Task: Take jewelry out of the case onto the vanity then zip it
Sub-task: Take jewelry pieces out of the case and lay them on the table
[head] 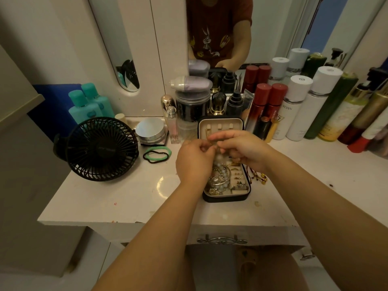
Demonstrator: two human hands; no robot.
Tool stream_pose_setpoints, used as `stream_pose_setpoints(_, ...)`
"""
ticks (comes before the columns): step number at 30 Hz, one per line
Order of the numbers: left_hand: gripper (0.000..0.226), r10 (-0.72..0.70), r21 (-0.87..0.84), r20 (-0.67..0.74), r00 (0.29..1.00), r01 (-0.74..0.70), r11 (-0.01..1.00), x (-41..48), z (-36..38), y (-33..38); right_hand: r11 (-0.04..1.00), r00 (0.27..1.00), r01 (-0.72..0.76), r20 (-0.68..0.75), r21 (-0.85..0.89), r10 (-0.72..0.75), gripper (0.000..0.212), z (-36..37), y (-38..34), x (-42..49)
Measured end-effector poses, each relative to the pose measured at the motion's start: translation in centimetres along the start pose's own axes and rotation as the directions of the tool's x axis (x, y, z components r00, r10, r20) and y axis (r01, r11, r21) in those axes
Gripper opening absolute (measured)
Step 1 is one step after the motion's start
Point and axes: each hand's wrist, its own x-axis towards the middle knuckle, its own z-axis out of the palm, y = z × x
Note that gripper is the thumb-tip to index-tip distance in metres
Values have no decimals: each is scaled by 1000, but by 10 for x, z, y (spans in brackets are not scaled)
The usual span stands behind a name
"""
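Note:
A black jewelry case with a cream lining lies open on the white vanity, its lid standing upright behind it. Inside lie a pale bead bracelet, silver and gold pieces and rings. Above the case, my left hand and my right hand meet, fingertips pinched together on a thin gold piece that hangs from the lid; it is too small to identify. Red-and-gold string jewelry lies on the vanity just right of the case.
A black desk fan stands at the left, with hair ties and a round jar beside it. Perfume bottles and spray cans crowd the back and right below the mirror. A drawer handle sits under the front edge.

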Motion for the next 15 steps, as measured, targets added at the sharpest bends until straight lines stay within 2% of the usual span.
stream_pose_setpoints(5, 9, -17, -130, 3, 1000, 17, 991, -1, -1, -1, 1000, 999, 3, -33, -24, -4, 28, 1, -2, -3)
stream_pose_setpoints(10, 4, -59, -263, 32, 998, 66, 962, -3, -7, -3, 993, 987, 8, -160, -117, -27, 28, 0, 1, -9)
stream_pose_setpoints(15, 3, -92, -305, 38, 995, 100, 947, -4, -11, -3, 946, 958, 7, -268, -323, -99, 7, 3, 6, -9)
